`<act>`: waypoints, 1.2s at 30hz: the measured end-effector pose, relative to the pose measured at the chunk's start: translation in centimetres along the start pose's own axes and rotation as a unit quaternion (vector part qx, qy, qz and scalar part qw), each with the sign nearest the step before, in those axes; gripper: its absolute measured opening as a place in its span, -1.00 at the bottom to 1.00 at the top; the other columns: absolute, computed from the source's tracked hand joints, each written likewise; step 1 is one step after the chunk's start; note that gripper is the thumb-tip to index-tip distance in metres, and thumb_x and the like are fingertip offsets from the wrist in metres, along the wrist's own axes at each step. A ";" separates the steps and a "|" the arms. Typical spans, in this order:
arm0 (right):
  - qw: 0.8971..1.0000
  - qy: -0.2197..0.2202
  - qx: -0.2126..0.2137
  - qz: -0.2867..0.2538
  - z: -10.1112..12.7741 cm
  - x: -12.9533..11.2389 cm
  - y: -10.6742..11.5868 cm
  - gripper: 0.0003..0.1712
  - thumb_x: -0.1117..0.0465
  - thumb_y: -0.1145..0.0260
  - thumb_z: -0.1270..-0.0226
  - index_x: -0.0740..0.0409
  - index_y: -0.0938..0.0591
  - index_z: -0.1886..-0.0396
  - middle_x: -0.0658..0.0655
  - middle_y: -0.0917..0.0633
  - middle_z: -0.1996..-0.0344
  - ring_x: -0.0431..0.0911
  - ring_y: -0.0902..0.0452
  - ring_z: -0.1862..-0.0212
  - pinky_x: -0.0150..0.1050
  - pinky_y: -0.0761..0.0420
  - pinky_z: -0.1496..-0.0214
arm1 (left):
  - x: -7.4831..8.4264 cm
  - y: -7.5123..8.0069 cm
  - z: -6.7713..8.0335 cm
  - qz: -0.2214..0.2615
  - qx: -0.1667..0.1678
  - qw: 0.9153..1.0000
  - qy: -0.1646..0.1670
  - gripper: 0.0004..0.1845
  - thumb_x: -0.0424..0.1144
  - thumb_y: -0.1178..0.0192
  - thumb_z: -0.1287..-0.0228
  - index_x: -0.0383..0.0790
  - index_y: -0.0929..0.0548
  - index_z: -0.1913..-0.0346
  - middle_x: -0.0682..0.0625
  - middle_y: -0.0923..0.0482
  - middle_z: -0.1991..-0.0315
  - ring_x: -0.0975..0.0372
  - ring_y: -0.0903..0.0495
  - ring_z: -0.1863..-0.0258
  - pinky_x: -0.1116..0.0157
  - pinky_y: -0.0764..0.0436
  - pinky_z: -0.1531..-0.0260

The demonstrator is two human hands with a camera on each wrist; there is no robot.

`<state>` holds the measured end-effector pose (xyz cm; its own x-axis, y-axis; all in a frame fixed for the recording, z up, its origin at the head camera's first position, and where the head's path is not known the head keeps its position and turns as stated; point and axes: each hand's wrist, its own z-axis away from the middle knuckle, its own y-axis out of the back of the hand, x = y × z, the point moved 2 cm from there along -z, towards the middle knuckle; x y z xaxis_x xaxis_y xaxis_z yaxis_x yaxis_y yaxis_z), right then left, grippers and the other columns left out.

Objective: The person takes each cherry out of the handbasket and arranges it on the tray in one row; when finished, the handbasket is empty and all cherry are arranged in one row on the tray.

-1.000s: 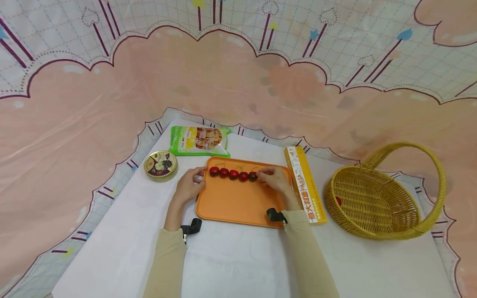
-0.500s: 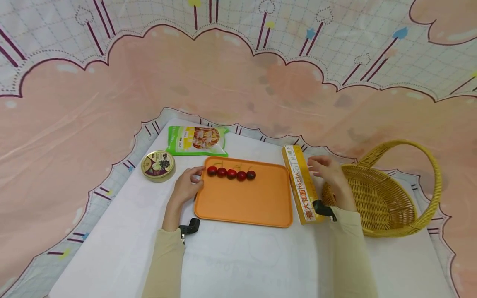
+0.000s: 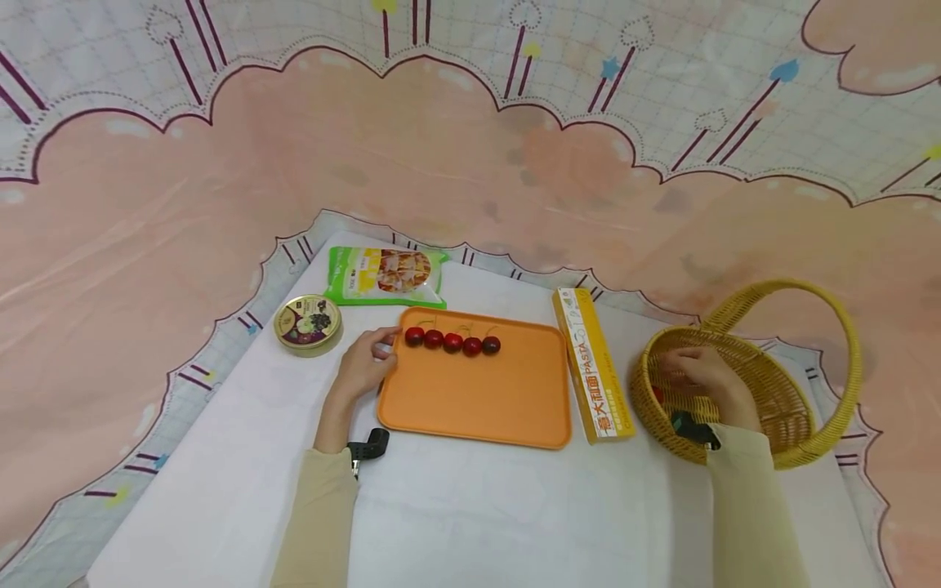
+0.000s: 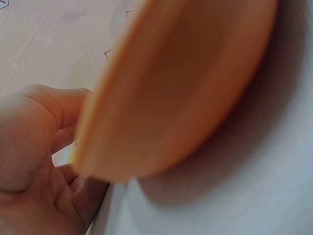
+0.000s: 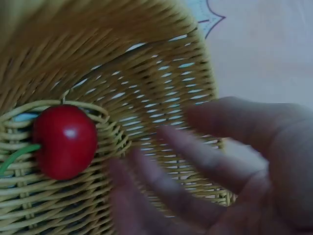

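Observation:
A row of several dark red cherries (image 3: 452,343) lies along the far side of an orange tray (image 3: 470,400). My left hand (image 3: 363,364) holds the tray at its left rim, with curved fingers; the left wrist view shows the tray wall (image 4: 171,93) hiding the fingertips. Over on the right, my right hand (image 3: 709,377) reaches inside a wicker basket (image 3: 790,408). Its fingers (image 5: 195,152) are spread and loosely bent, holding nothing. One red cherry (image 5: 66,142) with a green stem sits in the basket, a short way from those fingertips.
A yellow pasta box (image 3: 594,367) stands between tray and basket. Behind the tray lies a green food packet (image 3: 385,276), and a round tin (image 3: 309,322) is at the left. The basket's tall handle (image 3: 845,343) arches up on its right side.
My right hand has left the last cherry in the row, passed over the pasta box and entered the basket. My left hand stays at the tray's rim.

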<state>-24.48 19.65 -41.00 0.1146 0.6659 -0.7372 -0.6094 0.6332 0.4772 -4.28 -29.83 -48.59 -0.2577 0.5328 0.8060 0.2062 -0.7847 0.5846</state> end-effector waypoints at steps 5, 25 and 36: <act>0.998 -0.030 -0.033 0.053 0.4 0.4 -0.3 -0.53 0.16 -0.11 -0.45 0.55 -0.60 -0.03 0.19 -0.71 0.17 0.02 -0.66 0.13 0.04 -0.63 0.01 | 0.0 -0.1 -0.1 0.002 -0.001 1.000 0.004 -0.45 -0.35 -0.12 -0.27 -0.23 -0.46 -0.35 -0.22 -0.48 -0.07 -0.01 -0.57 0.09 0.07 -0.57 0.04; 0.994 -0.019 -0.094 -0.061 -0.5 0.7 -1.0 -0.55 0.26 -0.17 -0.46 0.56 -0.51 -0.15 0.02 -0.71 0.27 -0.15 -0.66 0.23 -0.22 -0.68 0.16 | 0.1 0.0 0.0 0.001 0.006 1.000 -0.009 -0.45 -0.37 -0.13 -0.24 -0.25 -0.48 -0.33 -0.23 -0.50 -0.04 0.00 -0.58 0.12 0.05 -0.55 0.04; 0.996 0.026 -0.029 -0.085 0.9 -0.9 0.5 -0.67 0.15 -0.22 -0.45 0.24 -0.64 -0.08 -0.15 -0.71 0.28 -0.19 -0.65 0.22 -0.23 -0.65 0.09 | 0.4 0.1 0.2 0.008 0.006 1.000 0.005 -0.46 -0.38 -0.14 -0.25 -0.24 -0.48 -0.33 -0.21 -0.49 -0.05 0.00 -0.56 0.11 0.06 -0.55 0.04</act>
<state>-24.17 19.73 -39.64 0.1792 0.5285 -0.8298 -0.6287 0.7103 0.3165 -4.17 -29.63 -48.20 -0.2642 0.5168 0.8144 0.2223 -0.7890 0.5728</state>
